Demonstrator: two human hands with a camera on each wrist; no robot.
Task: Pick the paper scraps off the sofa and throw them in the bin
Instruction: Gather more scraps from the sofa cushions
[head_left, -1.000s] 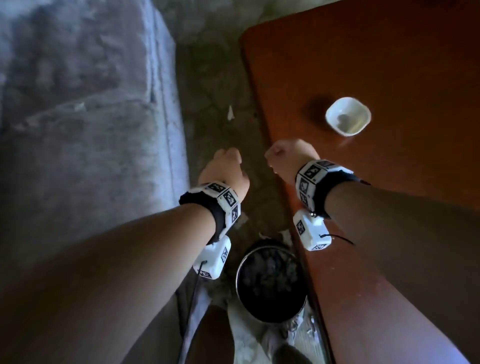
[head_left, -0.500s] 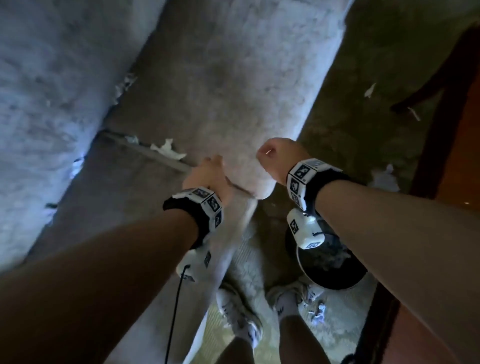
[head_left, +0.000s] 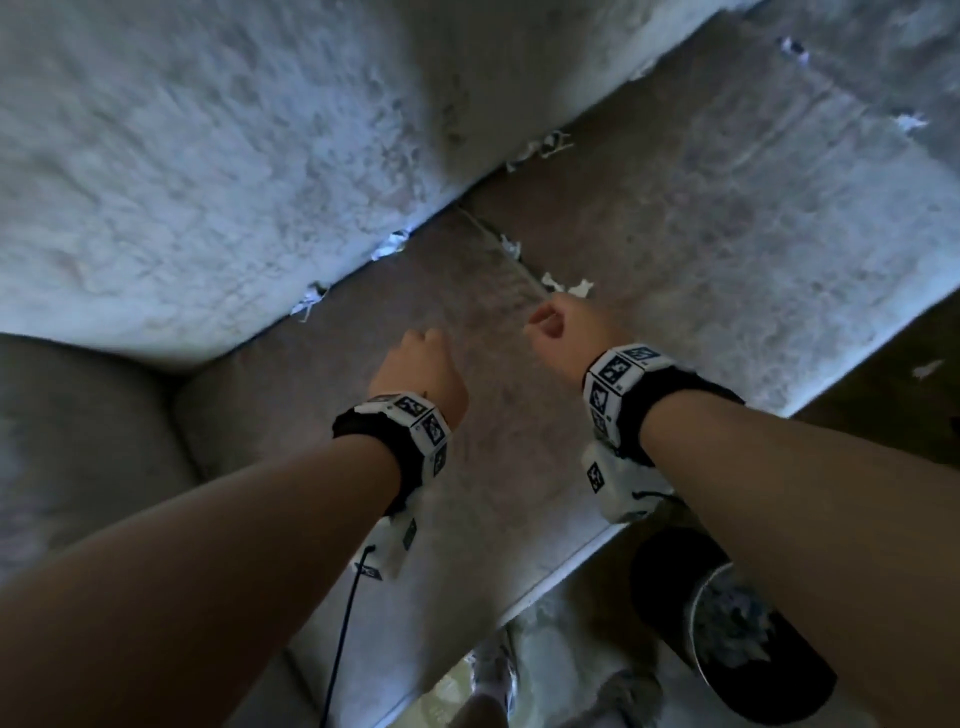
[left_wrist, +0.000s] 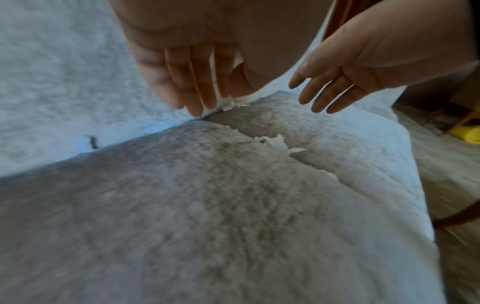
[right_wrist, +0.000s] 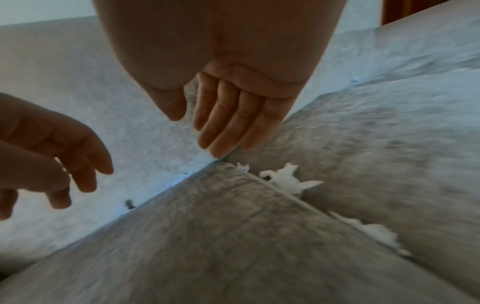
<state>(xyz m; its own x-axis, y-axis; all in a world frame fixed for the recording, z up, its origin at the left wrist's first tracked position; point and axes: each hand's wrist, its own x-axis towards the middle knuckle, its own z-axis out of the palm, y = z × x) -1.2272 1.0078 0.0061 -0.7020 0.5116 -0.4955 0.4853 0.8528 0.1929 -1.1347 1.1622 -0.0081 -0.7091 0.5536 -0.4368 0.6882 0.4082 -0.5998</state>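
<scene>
From the head view, both bare arms reach out over the grey sofa (head_left: 701, 249). The left hand (head_left: 421, 369) and the right hand (head_left: 563, 338) hang above the seat, and from here their fingers look tucked under, so I cannot tell how they lie. White paper scraps (head_left: 566, 285) lie in the seam between two seat cushions, just past the right hand. More bits sit along the crack under the back cushion. The black bin (head_left: 737, 639) stands on the floor by the sofa's front edge, under the right arm.

From the left wrist view, the left hand (left_wrist: 192, 67) has straight fingers (left_wrist: 197, 98) close together, holding nothing. The scraps (left_wrist: 279, 144) lie in the seam below.

From the right wrist view, the right hand (right_wrist: 233, 98) has straight fingers (right_wrist: 223, 133) side by side, above the scraps (right_wrist: 285, 181), not touching them.
</scene>
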